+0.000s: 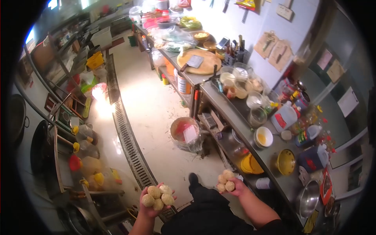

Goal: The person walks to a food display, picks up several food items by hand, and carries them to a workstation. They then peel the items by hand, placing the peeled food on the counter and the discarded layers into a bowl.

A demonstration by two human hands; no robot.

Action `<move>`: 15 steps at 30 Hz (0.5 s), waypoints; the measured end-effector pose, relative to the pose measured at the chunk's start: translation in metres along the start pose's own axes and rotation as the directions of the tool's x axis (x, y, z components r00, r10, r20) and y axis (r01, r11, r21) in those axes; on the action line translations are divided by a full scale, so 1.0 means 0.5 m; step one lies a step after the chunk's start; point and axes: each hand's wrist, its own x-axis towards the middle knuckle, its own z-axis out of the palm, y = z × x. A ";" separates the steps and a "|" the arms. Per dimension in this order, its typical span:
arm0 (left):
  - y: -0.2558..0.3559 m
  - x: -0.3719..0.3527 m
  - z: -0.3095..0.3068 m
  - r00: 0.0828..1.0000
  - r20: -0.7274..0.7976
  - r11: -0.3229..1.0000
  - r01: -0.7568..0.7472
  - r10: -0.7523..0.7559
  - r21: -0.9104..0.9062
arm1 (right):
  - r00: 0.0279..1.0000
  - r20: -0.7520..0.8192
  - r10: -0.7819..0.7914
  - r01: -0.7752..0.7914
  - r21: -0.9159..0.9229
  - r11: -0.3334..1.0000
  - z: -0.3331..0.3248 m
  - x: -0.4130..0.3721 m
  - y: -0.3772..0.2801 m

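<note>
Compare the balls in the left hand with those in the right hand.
Count: left pile looks like five, in the left hand; right pile about four, in the right hand. Place: left pile is over the floor by the drain grate; right pile beside the counter. Shared: round pale tan balls on upturned palms.

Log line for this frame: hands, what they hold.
left hand: cups pile of round balls | right hand: cups second pile of balls | floor: drain grate | right side: steel counter
</note>
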 end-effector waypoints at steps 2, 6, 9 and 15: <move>0.055 0.019 0.008 0.994 -0.019 0.994 -0.105 0.106 0.041 | 0.997 0.042 0.061 -0.057 -0.087 0.995 0.029 0.092 -0.043; 0.192 0.076 0.060 0.979 0.006 0.974 -0.203 0.204 0.100 | 0.993 -0.006 0.117 -0.116 -0.159 0.980 0.081 0.309 -0.137; 0.288 0.109 0.132 0.939 -0.082 0.937 -0.321 0.333 0.136 | 0.993 -0.120 0.008 -0.046 -0.314 0.948 0.129 0.491 -0.208; 0.492 0.206 0.301 0.900 -0.082 0.886 -0.399 0.428 0.238 | 0.946 -0.205 -0.251 0.108 -0.529 0.842 0.314 0.809 -0.415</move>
